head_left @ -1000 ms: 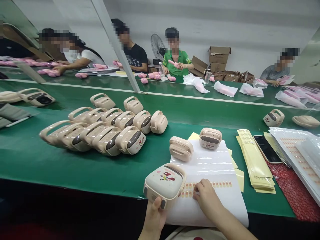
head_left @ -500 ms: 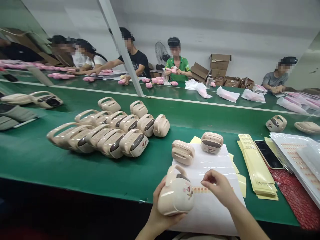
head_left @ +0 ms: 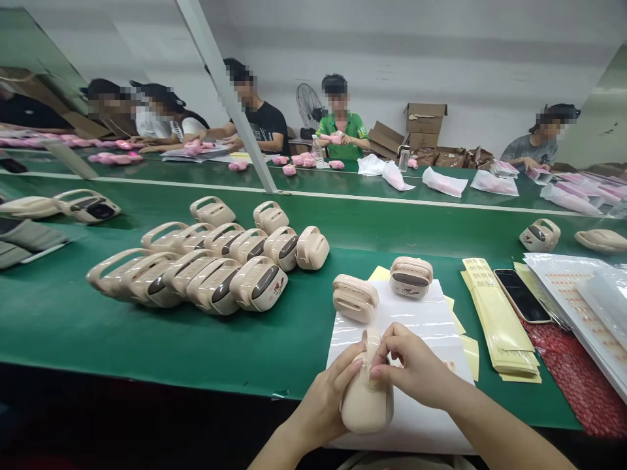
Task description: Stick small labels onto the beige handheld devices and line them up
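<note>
My left hand (head_left: 326,401) grips a beige handled device (head_left: 365,401) from the left, just above the near edge of a white sticker sheet (head_left: 421,320). My right hand (head_left: 414,365) is closed in a pinch against the device's handle at the top. Whether a sticker sits under the fingertips is hidden. Two more beige devices (head_left: 355,297) (head_left: 410,276) rest on the far end of the sheet. A cluster of several like devices (head_left: 215,261) lies in rows on the green belt (head_left: 73,320) to the left.
Yellow backing strips (head_left: 494,316), a phone (head_left: 522,295) and more sticker sheets (head_left: 578,294) lie to the right. Further devices (head_left: 539,235) sit far right and far left. Several other people work with pink items across the far belt; a slanted metal post (head_left: 230,104) crosses it.
My left hand turned the device so its handle faces up and its printed face is away. My right hand rose from the sticker sheet and came onto the handle.
</note>
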`<state>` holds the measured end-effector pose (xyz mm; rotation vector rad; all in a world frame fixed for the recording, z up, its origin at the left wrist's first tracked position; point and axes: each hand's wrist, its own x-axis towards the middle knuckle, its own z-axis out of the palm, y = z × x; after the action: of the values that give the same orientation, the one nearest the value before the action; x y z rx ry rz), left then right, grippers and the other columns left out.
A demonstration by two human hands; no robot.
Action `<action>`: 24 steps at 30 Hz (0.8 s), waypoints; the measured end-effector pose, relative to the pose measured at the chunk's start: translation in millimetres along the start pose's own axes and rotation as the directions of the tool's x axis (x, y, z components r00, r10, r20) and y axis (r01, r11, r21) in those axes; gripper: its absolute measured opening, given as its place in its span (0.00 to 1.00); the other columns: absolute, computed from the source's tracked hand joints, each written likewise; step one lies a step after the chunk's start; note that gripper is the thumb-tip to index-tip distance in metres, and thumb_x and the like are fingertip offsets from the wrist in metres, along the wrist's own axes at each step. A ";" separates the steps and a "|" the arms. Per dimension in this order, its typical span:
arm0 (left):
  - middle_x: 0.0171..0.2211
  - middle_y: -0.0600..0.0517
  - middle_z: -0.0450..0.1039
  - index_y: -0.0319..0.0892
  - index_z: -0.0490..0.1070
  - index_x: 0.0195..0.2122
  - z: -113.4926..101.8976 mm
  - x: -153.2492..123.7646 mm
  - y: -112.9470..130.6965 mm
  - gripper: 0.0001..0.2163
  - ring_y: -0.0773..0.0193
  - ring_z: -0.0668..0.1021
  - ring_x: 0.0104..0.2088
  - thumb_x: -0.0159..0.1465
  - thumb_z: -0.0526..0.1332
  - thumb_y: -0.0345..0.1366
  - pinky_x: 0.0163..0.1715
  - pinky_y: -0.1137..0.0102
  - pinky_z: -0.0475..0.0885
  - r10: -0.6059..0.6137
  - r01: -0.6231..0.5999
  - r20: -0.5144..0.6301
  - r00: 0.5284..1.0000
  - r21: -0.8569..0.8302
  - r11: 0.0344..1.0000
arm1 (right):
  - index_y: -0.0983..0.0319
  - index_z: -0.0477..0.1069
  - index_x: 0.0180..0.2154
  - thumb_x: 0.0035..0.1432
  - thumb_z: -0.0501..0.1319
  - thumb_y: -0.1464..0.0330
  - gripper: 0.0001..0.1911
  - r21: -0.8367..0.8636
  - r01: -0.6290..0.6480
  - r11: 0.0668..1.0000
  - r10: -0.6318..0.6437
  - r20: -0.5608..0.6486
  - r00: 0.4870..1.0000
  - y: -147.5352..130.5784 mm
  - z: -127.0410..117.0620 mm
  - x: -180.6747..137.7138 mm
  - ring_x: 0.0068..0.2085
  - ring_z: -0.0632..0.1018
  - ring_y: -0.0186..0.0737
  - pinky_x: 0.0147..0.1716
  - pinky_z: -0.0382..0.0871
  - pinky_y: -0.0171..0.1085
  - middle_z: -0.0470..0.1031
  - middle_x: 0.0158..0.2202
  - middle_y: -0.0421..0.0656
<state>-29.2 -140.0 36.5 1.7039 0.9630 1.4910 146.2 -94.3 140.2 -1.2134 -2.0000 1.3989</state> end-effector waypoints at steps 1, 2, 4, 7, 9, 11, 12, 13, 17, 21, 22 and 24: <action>0.50 0.39 0.70 0.50 0.71 0.45 -0.4 0.4 0.9 0.33 0.43 0.72 0.50 0.37 0.67 0.18 0.45 0.53 0.68 0.011 -0.011 0.004 1.000 0.013 1.000 | 0.61 0.68 0.21 0.46 0.62 0.76 0.07 0.002 0.001 1.000 -0.001 -0.004 1.000 -0.2 0.6 -0.6 0.32 0.66 0.34 0.33 0.62 0.35 0.63 0.30 0.37; 0.50 0.40 0.70 0.50 0.71 0.46 -1.0 0.7 1.7 0.33 0.43 0.72 0.50 0.38 0.67 0.18 0.44 0.54 0.69 0.020 -0.020 0.006 1.000 0.023 1.000 | 0.61 0.68 0.21 0.46 0.62 0.76 0.07 0.002 0.001 1.000 -0.001 -0.012 1.000 -0.2 1.4 -1.0 0.32 0.66 0.34 0.33 0.62 0.35 0.63 0.30 0.37; 0.50 0.40 0.70 0.51 0.71 0.46 -1.9 1.4 3.2 0.33 0.43 0.72 0.50 0.38 0.67 0.17 0.44 0.54 0.69 0.024 -0.024 0.004 1.000 0.027 0.999 | 0.61 0.67 0.20 0.45 0.62 0.77 0.08 0.005 0.004 1.000 -0.004 -0.041 0.999 1.1 4.1 -1.9 0.31 0.66 0.34 0.32 0.62 0.35 0.62 0.29 0.37; 0.49 0.38 0.71 0.48 0.73 0.44 -2.0 3.1 4.9 0.31 0.42 0.72 0.49 0.37 0.68 0.17 0.45 0.54 0.68 -0.026 0.025 -0.023 0.999 -0.019 1.000 | 0.61 0.66 0.21 0.46 0.61 0.77 0.08 0.013 0.034 0.999 -0.032 -0.114 0.993 5.2 8.7 -3.0 0.30 0.66 0.34 0.32 0.63 0.35 0.61 0.28 0.37; 0.48 0.37 0.71 0.47 0.74 0.42 -1.3 4.3 5.6 0.29 0.41 0.72 0.49 0.37 0.68 0.18 0.46 0.53 0.68 -0.028 0.027 -0.024 0.999 -0.031 0.999 | 0.61 0.65 0.22 0.47 0.60 0.77 0.07 -0.005 0.077 0.997 -0.077 -0.143 0.987 8.8 10.9 -3.9 0.30 0.66 0.34 0.32 0.64 0.35 0.61 0.29 0.38; 0.49 0.38 0.70 0.48 0.71 0.46 -0.9 4.7 5.6 0.31 0.43 0.71 0.50 0.40 0.68 0.20 0.46 0.53 0.68 0.056 -0.057 0.018 0.998 0.054 0.997 | 0.61 0.65 0.23 0.48 0.59 0.77 0.07 -0.047 0.129 0.991 -0.135 -0.157 0.978 13.0 12.4 -4.8 0.31 0.67 0.34 0.32 0.65 0.35 0.61 0.29 0.38; 0.51 0.39 0.69 0.49 0.67 0.50 -1.0 4.5 5.2 0.33 0.45 0.71 0.51 0.42 0.67 0.21 0.46 0.54 0.68 0.124 -0.132 0.061 0.990 0.139 0.981 | 0.61 0.66 0.23 0.48 0.59 0.78 0.07 -0.076 0.161 0.984 -0.171 -0.163 0.972 15.5 13.1 -5.3 0.31 0.67 0.34 0.32 0.66 0.36 0.61 0.29 0.38; 0.53 0.40 0.66 0.50 0.61 0.54 -1.3 3.9 4.5 0.35 0.46 0.70 0.52 0.45 0.66 0.22 0.45 0.54 0.69 0.190 -0.213 0.114 0.975 0.236 0.948 | 0.61 0.66 0.24 0.48 0.58 0.78 0.07 -0.112 0.202 0.973 -0.219 -0.173 0.960 18.5 14.1 -6.0 0.31 0.68 0.35 0.32 0.66 0.36 0.61 0.30 0.39; 0.55 0.34 0.60 0.44 0.43 0.61 -3.4 0.9 1.5 0.37 0.49 0.67 0.55 0.53 0.61 0.27 0.42 0.59 0.72 0.316 -0.417 0.278 0.907 0.484 0.770 | 0.61 0.68 0.28 0.52 0.57 0.75 0.04 -0.341 0.414 0.844 -0.498 -0.210 0.842 33.5 20.5 -10.7 0.32 0.67 0.37 0.31 0.67 0.37 0.61 0.30 0.41; 0.53 0.35 0.61 0.44 0.40 0.62 -3.7 3.3 4.1 0.35 0.49 0.68 0.53 0.57 0.58 0.31 0.41 0.60 0.73 0.309 -0.429 0.304 0.901 0.528 0.733 | 0.59 0.65 0.44 0.54 0.58 0.69 0.13 -0.421 0.430 0.799 -0.551 -0.224 0.804 41.8 23.7 -14.2 0.40 0.67 0.43 0.38 0.67 0.42 0.63 0.40 0.47; 0.53 0.35 0.62 0.45 0.40 0.62 -3.5 5.1 6.1 0.34 0.50 0.68 0.53 0.57 0.58 0.31 0.41 0.60 0.73 0.309 -0.434 0.312 0.899 0.524 0.733 | 0.59 0.61 0.48 0.53 0.59 0.68 0.20 -0.364 0.415 0.834 -0.510 -0.222 0.831 41.6 22.7 -13.5 0.44 0.67 0.45 0.42 0.66 0.44 0.61 0.44 0.48; 0.52 0.36 0.63 0.47 0.40 0.62 -3.4 9.2 10.8 0.34 0.49 0.68 0.54 0.57 0.58 0.31 0.42 0.57 0.72 0.317 -0.454 0.336 0.887 0.504 0.735 | 0.59 0.55 0.52 0.51 0.60 0.66 0.27 -0.187 0.396 0.899 -0.426 -0.163 0.890 40.0 18.9 -9.5 0.51 0.63 0.46 0.49 0.62 0.45 0.58 0.49 0.49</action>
<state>-30.8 -137.5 50.8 2.5950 1.0348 1.2672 154.1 -107.8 97.7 -0.8710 -2.0891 0.8968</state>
